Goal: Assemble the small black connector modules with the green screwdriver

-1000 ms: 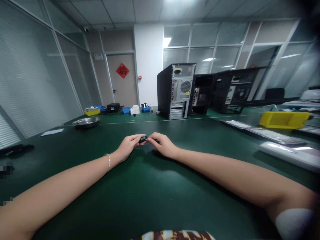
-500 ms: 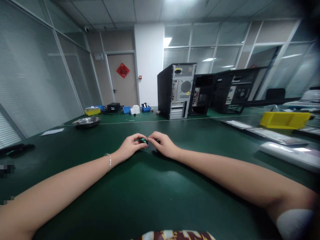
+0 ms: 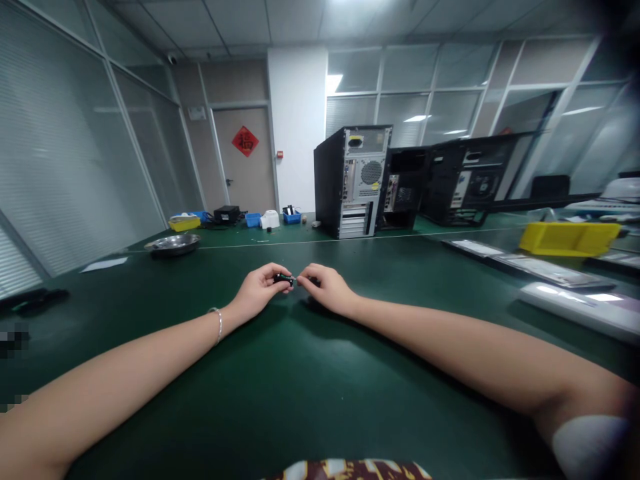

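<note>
Both my arms reach forward over the green table mat (image 3: 300, 387). My left hand (image 3: 257, 291), with a thin bracelet on its wrist, pinches a small black and green part (image 3: 284, 278) between thumb and fingers. My right hand (image 3: 323, 287) meets it from the right, its fingertips closed on the same part's right end. The two hands rest low on the mat, touching through the part. What the part is cannot be made out at this size.
Two opened black computer cases (image 3: 353, 180) stand at the far centre. A metal dish (image 3: 173, 244) lies far left, with small blue and yellow bins (image 3: 185, 222) behind. On the right are a yellow bin (image 3: 570, 239) and flat panels (image 3: 575, 303). A dark tool (image 3: 33, 299) lies at left.
The hands stay together in the same spot. The small part has been turned slightly between the fingertips, and the fingers have shifted their pinch a little.
</note>
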The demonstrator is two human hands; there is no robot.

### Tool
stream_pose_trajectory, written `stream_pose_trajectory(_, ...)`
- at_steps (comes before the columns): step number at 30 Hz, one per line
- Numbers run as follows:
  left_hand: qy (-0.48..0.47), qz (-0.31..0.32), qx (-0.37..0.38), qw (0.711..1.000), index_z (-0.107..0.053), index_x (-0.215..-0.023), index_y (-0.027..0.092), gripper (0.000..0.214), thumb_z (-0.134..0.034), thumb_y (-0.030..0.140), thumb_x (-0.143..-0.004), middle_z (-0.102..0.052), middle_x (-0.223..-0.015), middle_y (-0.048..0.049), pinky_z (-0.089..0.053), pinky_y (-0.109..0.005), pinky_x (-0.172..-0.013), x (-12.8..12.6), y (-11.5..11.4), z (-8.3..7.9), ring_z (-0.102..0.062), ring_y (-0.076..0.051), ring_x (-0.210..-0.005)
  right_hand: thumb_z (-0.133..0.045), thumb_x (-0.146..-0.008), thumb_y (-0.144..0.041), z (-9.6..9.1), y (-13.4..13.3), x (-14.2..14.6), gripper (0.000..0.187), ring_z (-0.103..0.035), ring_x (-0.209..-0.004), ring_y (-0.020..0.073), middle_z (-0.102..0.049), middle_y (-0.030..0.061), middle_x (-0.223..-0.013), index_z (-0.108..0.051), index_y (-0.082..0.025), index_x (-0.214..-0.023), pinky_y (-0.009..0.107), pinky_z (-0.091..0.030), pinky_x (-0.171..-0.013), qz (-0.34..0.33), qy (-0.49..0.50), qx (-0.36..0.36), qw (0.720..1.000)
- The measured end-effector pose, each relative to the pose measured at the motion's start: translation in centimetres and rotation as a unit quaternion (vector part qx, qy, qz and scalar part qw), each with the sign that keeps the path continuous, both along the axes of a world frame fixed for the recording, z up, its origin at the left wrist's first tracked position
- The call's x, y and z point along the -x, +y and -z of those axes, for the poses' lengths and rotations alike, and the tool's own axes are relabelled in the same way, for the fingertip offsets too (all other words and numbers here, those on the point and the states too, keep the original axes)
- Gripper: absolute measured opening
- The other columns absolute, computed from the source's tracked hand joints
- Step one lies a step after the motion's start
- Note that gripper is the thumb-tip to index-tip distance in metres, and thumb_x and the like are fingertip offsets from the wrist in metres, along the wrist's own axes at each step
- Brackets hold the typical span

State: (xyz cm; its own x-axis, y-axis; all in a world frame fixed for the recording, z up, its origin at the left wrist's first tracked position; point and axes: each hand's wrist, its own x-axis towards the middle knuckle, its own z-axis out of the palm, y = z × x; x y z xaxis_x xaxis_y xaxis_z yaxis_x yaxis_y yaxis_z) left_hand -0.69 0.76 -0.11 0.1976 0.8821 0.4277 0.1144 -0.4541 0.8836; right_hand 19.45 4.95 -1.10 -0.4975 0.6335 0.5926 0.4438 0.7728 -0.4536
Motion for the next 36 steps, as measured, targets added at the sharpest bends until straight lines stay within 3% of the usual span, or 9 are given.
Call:
stream_pose_trajectory(10, -0.059, 0.007, 0.016, 0.998, -0.068, -0.089, 0.012, 0.034, -0.087, 0.029, -0.067, -0.075, -0.083, -0.0045, -0.06, -0.042, -0.085, -0.5, -0.6, -0.2, -0.075, -0.022, -0.077, -0.054, -0.095, -0.031, -0.3, -0.1, -0.1, 0.025, -0.059, -0.075, 0.0152, -0.067, 0.0029, -0.079, -0.068, -0.017, -0.08, 0.026, -0.045, -0.07, -0.074, 0.069, 0.024, 0.995)
stream_pose_trajectory(18, -0.091, -0.006, 0.042, 0.995, -0.065, -0.093, 0.013, 0.036, -0.085, 0.034, -0.07, -0.075, -0.087, -0.0058, -0.057, -0.041, -0.086, -0.2, 0.1, 0.1, -0.073, -0.02, -0.078, -0.053, -0.094, -0.035, -0.2, 0.2, 0.0, 0.028, -0.059, -0.073, 0.0157, -0.068, 0.0032, -0.077, -0.068, -0.016, -0.08, 0.026, -0.045, -0.068, -0.045, 0.103, 0.056, 0.992)
stream_pose_trajectory(22, 0.044, 0.016, 0.021, 0.999, -0.067, -0.094, 0.015, 0.026, -0.074, 0.037, -0.081, -0.073, -0.089, -0.006, -0.053, -0.038, -0.085, 0.1, 0.0, -0.1, -0.069, -0.02, -0.083, -0.053, -0.093, -0.035, -0.3, 0.2, 0.0, 0.028, -0.06, -0.074, 0.0157, -0.068, 0.0032, -0.078, -0.069, -0.016, -0.08, 0.026, -0.044, -0.069, -0.034, 0.105, 0.058, 0.992)
stream_pose_trajectory(27, 0.243, 0.048, -0.028, 0.969, -0.07, -0.095, 0.019, 0.02, -0.058, 0.035, -0.091, -0.071, -0.095, -0.0061, -0.049, -0.036, -0.087, 0.1, -0.2, -0.3, -0.064, -0.022, -0.091, -0.054, -0.093, -0.033, -0.4, 0.0, 0.0, 0.027, -0.059, -0.074, 0.0153, -0.068, 0.0031, -0.079, -0.069, -0.016, -0.079, 0.026, -0.043, -0.07, -0.031, 0.099, 0.058, 0.993)
stream_pose_trajectory(32, 0.285, -0.005, -0.068, 0.956, -0.072, -0.095, 0.021, 0.02, -0.057, 0.033, -0.091, -0.067, -0.099, -0.0066, -0.048, -0.036, -0.088, 0.3, 0.2, 0.1, -0.063, -0.023, -0.095, -0.054, -0.093, -0.033, -0.2, 0.3, 0.1, 0.027, -0.06, -0.075, 0.0155, -0.068, 0.0025, -0.078, -0.069, -0.016, -0.078, 0.026, -0.043, -0.07, -0.031, 0.083, 0.051, 0.995)
stream_pose_trajectory(36, 0.316, -0.009, -0.081, 0.945, -0.075, -0.092, 0.021, 0.023, -0.054, 0.031, -0.092, -0.066, -0.098, -0.008, -0.048, -0.038, -0.09, 0.4, 0.5, 0.3, -0.063, -0.024, -0.094, -0.054, -0.093, -0.03, -0.1, 0.4, 0.2, 0.025, -0.06, -0.075, 0.0156, -0.069, 0.0024, -0.078, -0.069, -0.017, -0.078, 0.026, -0.043, -0.07, -0.024, 0.071, 0.047, 0.996)
